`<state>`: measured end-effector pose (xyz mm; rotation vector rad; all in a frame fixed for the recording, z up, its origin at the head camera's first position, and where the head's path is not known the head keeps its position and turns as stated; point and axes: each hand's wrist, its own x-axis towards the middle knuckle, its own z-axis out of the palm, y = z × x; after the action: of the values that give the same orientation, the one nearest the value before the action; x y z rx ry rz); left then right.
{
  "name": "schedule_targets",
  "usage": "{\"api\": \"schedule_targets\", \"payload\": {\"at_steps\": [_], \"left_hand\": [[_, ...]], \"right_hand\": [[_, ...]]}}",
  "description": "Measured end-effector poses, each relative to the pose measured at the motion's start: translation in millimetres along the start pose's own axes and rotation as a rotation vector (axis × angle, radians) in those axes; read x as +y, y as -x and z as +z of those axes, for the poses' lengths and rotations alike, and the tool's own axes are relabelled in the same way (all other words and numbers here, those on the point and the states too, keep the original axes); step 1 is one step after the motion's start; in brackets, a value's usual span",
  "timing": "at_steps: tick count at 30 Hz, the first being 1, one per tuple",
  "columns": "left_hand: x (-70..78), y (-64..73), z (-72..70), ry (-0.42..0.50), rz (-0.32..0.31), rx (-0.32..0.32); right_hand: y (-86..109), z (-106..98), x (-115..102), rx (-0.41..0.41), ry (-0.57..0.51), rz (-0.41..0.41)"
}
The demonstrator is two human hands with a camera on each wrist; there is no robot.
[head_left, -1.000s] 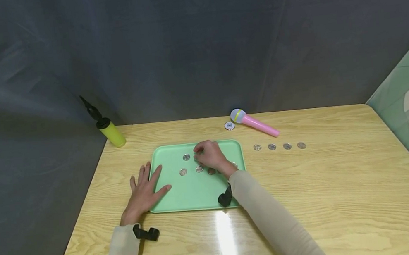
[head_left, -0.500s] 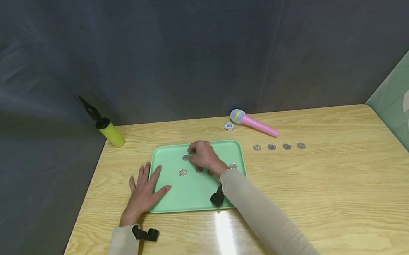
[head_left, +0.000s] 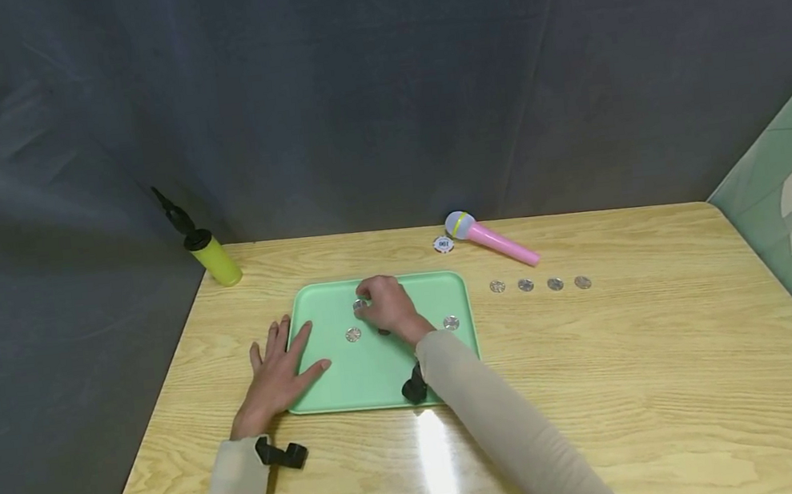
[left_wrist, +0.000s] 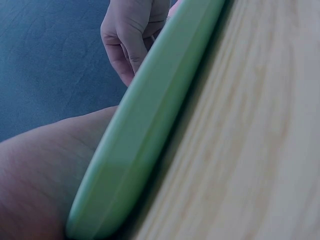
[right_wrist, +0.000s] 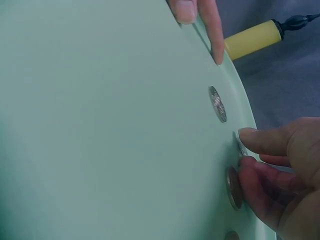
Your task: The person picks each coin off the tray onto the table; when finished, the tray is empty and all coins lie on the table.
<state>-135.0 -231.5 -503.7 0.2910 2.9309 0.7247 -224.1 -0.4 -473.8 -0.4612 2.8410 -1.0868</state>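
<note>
A green tray (head_left: 352,380) lies on the table with several silver coins in it. My right hand (head_left: 389,306) is at the tray's far left, thumb and fingertips around one coin (right_wrist: 242,146), pinching it by its edges. Next to it lie another coin (head_left: 353,334) on the left and a darker-looking coin (right_wrist: 233,188), partly covered by the right hand in the head view. One more coin (head_left: 451,322) lies near the tray's right side. My left hand (head_left: 279,376) rests on the tray's left rim, fingers spread; in the left wrist view the tray wall hides its fingers.
Right of the tray, several coins (head_left: 526,285) stand in a row on the wooden table (head_left: 669,363). Behind them lie a pink toy microphone (head_left: 500,244) and a poker chip (head_left: 443,244). A yellow-green hand pump (head_left: 218,262) stands at the far left corner, before a dark curtain (head_left: 351,99).
My right hand has shifted left across the tray to the far left coin, and its fingers have come around that coin. The right-hand coin in the tray is now uncovered. My left hand stays put.
</note>
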Motion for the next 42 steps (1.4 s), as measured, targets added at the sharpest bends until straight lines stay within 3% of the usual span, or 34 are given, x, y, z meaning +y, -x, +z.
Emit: {"api": "schedule_targets", "payload": {"at_steps": [6,14,29,42], "left_hand": [[0.8,-0.2,0.6,-0.010,-0.001,0.001],[2.6,0.1,-0.5,-0.007,-0.004,0.002],[1.4,-0.5,0.2,-0.012,-0.006,-0.001],[-0.1,-1.3,0.3,-0.015,-0.006,0.001]], "right_hand": [[0.4,3.9,-3.7,-0.009,0.047,0.022],[1.6,5.8,-8.8,0.024,0.102,-0.026],[0.3,10.1,-15.1,-0.021,0.171,0.041],[2.6,6.5,-9.7,0.006,0.054,0.031]]}}
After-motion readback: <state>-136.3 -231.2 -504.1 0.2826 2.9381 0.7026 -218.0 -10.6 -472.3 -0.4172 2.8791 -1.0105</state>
